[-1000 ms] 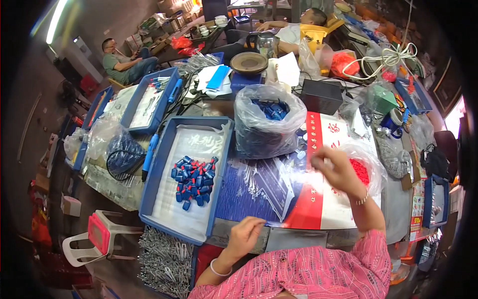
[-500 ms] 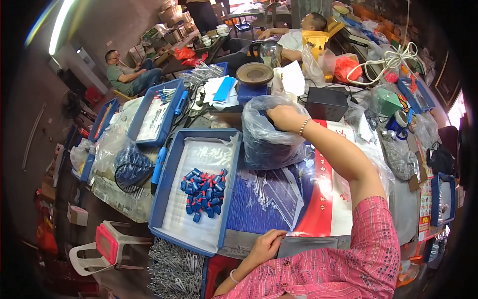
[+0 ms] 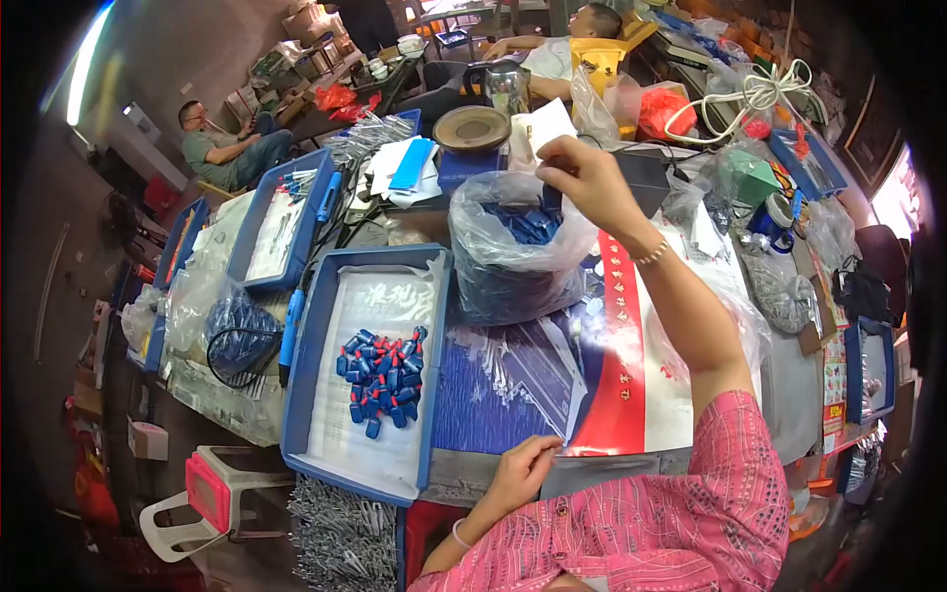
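Right hand (image 3: 582, 183): raised over the far rim of the bag (image 3: 518, 252), fingers pinched shut on its clear plastic edge.
Left hand (image 3: 518, 474): at the near counter (image 3: 464, 483) edge, fingers closed on a flat grey strip (image 3: 612, 472).
Bag: clear, open-mouthed, full of small blue parts; stands at mid-counter, just right of the tray (image 3: 370, 370).
Tray: blue, paper-lined, holds a heap of blue-and-red pieces (image 3: 383, 380).
Step in hand: judged to be opening or steadying the bag mouth to reach the parts.
Next move: calls for holding the rim clear, so the plastic does not fold in.
Surroundings: other people seated well beyond the counter.
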Motion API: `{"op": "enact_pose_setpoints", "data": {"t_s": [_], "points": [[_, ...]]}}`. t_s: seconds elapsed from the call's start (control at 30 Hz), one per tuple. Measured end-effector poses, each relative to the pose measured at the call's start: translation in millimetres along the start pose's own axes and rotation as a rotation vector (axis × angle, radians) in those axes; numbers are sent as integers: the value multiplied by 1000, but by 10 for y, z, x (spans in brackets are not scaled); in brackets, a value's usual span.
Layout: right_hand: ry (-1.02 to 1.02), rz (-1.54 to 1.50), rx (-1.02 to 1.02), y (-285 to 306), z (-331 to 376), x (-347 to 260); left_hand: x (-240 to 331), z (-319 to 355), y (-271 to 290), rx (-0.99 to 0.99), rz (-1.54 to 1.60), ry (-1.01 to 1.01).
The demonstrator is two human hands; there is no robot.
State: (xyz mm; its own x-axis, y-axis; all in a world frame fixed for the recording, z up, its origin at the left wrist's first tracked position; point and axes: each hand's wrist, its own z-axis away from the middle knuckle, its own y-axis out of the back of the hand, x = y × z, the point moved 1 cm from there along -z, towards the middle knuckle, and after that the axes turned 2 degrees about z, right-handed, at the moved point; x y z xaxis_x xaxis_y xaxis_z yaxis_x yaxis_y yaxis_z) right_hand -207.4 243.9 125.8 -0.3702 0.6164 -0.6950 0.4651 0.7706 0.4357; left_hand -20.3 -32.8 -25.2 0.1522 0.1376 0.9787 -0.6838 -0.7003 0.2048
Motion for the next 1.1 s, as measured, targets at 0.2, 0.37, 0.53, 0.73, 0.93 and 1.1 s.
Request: {"op": "enact_pose_setpoints", "data": {"t_s": [0.2,0.37,0.53,0.73,0.93,1.1], "points": [[-332,-511,-92,102,1145,-259,176,-186,-128,58,485,187],[-593,-849,-41,-67,1859,-360,264,-460,-236,97,850,253],[-704,-873,18,-166,2139,-400,295,-556,-253,71,755,173],[-548,-807,288,-62,2069,-366,337,-414,-188,118,640,250],[-62,-328,261,205,833,-450,258,-259,-82,126,786,214],[208,245,94,-17,561,-160,337,-256,-25,185,721,212]]}}
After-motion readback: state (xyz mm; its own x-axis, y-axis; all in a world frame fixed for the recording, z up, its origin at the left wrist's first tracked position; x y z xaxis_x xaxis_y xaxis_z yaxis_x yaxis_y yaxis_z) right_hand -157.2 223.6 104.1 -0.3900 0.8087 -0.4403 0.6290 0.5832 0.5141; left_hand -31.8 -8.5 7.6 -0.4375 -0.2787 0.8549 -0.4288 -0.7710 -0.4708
